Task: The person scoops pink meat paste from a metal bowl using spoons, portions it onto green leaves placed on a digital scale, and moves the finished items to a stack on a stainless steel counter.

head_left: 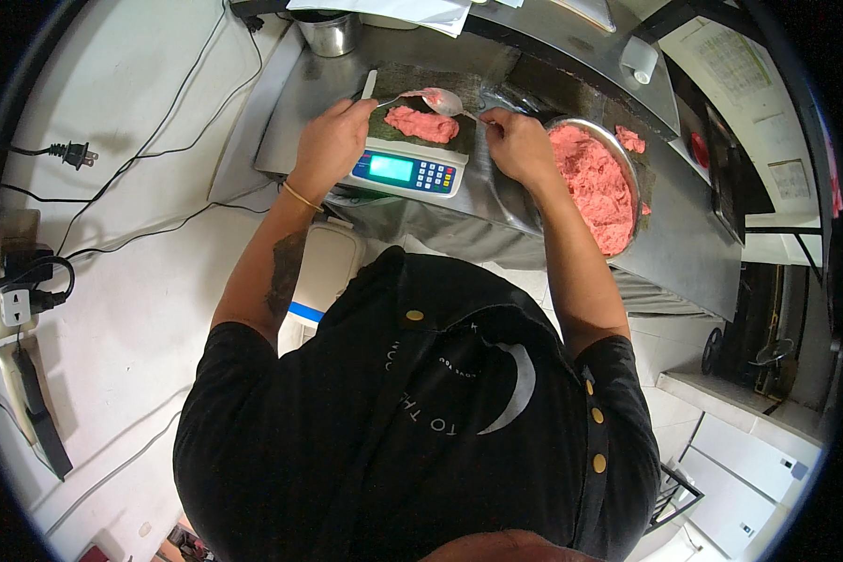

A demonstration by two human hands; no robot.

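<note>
My left hand (pixel 335 140) is closed on a thin metal utensil (pixel 390 101) whose far end carries pink paste; its exact kind is hidden by that paste. From the right, my right hand (pixel 517 145) grips a metal spoon (pixel 445 102) by its handle. The spoon's bowl meets the tip of the other utensil. Just below them, a long lump of pink minced meat (pixel 423 125) lies on a dark sheet on top of a digital scale (pixel 408 172) with a lit display. Beside my right forearm stands a round metal bowl (pixel 638 178) filled with pink minced meat (pixel 592 187).
A pale handle-like strip (pixel 370 84) sticks up beside my left hand. A metal pot (pixel 330 36) and papers (pixel 412 11) are at the back of the steel table (pixel 698 253). Meat scraps (pixel 629 140) lie past the bowl. Cables (pixel 150 150) hang along the left wall.
</note>
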